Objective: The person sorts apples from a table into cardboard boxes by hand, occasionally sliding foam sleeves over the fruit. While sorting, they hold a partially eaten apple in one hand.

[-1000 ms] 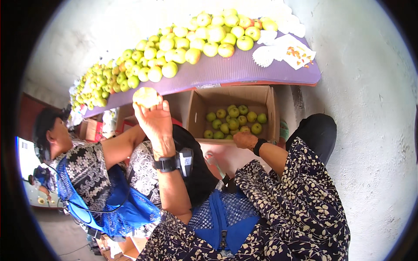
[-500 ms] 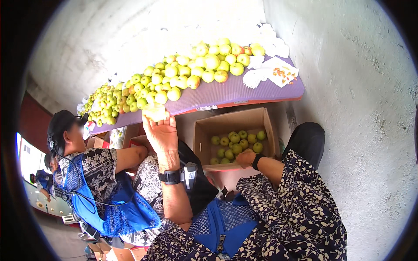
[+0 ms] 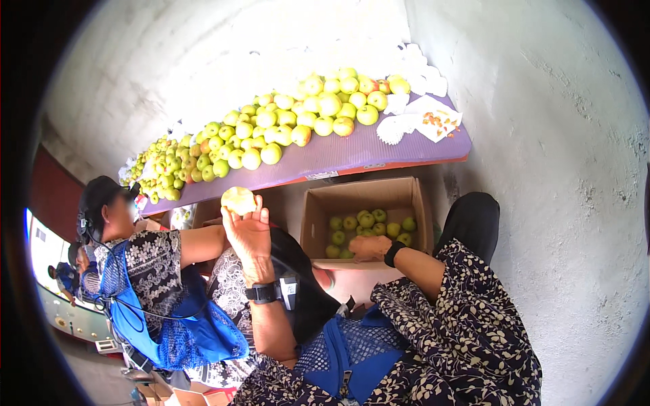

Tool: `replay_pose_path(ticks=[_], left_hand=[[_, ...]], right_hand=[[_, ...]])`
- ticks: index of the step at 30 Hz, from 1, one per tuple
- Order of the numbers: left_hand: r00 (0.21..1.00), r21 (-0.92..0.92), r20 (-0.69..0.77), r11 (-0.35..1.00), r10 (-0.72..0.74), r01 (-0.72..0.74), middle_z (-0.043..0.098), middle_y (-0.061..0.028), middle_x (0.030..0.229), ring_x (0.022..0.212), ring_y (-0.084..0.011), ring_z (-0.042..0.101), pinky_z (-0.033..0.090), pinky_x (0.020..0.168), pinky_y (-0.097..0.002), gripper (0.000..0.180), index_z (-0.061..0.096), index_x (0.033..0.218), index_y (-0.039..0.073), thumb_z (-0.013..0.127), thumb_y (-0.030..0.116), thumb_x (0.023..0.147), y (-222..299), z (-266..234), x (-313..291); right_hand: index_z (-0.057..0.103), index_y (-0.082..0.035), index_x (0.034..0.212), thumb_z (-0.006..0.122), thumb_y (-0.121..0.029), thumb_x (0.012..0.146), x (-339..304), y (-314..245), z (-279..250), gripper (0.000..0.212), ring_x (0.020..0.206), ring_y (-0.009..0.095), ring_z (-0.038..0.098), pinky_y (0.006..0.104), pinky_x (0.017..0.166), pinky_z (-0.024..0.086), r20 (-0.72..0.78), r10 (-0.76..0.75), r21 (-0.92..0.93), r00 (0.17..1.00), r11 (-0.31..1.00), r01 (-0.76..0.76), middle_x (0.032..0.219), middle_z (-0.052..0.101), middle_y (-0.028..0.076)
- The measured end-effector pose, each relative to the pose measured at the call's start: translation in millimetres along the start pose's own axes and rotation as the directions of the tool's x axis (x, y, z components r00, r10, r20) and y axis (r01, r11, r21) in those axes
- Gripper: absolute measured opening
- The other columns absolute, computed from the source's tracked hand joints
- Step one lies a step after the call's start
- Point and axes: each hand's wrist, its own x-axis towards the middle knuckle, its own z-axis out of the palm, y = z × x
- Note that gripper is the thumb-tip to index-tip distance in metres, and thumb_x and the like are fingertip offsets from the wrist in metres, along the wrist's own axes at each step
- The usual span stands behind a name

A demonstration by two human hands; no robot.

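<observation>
Item: one co-worker (image 3: 128, 284) beside me, in black cap (image 3: 101, 196) and blue mesh vest (image 3: 169, 335). Item: long heap of green apples (image 3: 271, 128), a few blushed red, spread along a purple mat (image 3: 305, 158). Item: my left hand (image 3: 248, 237), raised, palm toward me, fingertips gripping one pale yellow apple (image 3: 238, 200) just below the mat's front edge; black band (image 3: 262, 293) at the wrist. Item: open cardboard box (image 3: 362, 191), below the mat, loose green apples (image 3: 380, 215) on its bottom. Item: my right hand (image 3: 371, 248), lowered into the box at its near side, over the apples; whether it is closed on one, I cannot tell. Item: white foam netting (image 3: 391, 129), beside a white sheet (image 3: 431, 116) bearing brownish bits.
</observation>
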Motion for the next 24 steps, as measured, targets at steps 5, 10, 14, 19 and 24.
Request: replay_pose_path(ticks=[5,10,14,19,24], left_hand=[[0.997,-0.011,0.067,0.999,-0.043,0.044,0.063,-0.0097,0.103,0.09,-0.0272,0.062,0.052,0.069,-0.0354,0.044,0.053,0.113,0.01,0.058,0.045,0.087,1,-36,-4],[0.986,-0.036,0.157,0.997,-0.06,0.066,0.063,-0.0096,0.103,0.088,-0.0254,0.062,0.051,0.069,-0.0348,0.04,0.053,0.113,0.01,0.054,0.043,0.089,-14,-72,-7],[0.981,-0.115,0.193,0.992,-0.029,0.052,0.063,-0.0096,0.103,0.087,-0.0252,0.063,0.051,0.069,-0.0348,0.04,0.053,0.114,0.01,0.053,0.042,0.091,-23,-82,-1],[0.972,-0.175,0.232,0.982,-0.027,0.069,0.063,-0.0106,0.102,0.087,-0.0268,0.063,0.053,0.072,-0.0365,0.037,0.054,0.113,0.009,0.055,0.039,0.09,-25,-87,11],[0.988,-0.084,0.144,0.994,-0.051,0.063,0.062,-0.0116,0.105,0.087,-0.0267,0.063,0.053,0.07,-0.0358,0.042,0.053,0.115,0.006,0.057,0.039,0.089,-26,-90,12]], right_hand=[[0.066,0.0,0.088,0.059,-0.023,0.074,-18,-27,-15,0.028,0.089,0.034,0.063,0.0407,0.075,0.051,-0.224,-0.071,-0.075,0.972,0.996,0.055,0.091,0.065,0.019],[0.066,0.001,0.083,0.057,-0.02,0.076,-44,-81,-45,0.024,0.084,0.032,0.064,0.0411,0.072,0.051,-0.285,-0.074,-0.133,0.956,0.99,0.037,0.086,0.065,0.017],[0.06,-0.001,0.09,0.058,-0.022,0.082,-68,-109,-39,0.022,0.08,0.034,0.064,0.0447,0.07,0.05,-0.43,-0.055,-0.137,0.901,0.991,-0.006,0.077,0.064,0.018],[0.06,0.001,0.094,0.05,-0.026,0.09,-105,-136,-51,0.028,0.065,0.023,0.062,0.0354,0.058,0.046,-0.589,0.08,0.335,0.804,0.929,0.154,0.071,0.063,0.015],[0.057,-0.002,0.09,0.034,-0.031,0.099,-190,-204,-136,0.039,0.043,0.004,0.043,0.0186,0.046,0.035,-0.29,-0.056,0.946,0.955,0.133,0.295,0.065,0.056,0.003]])
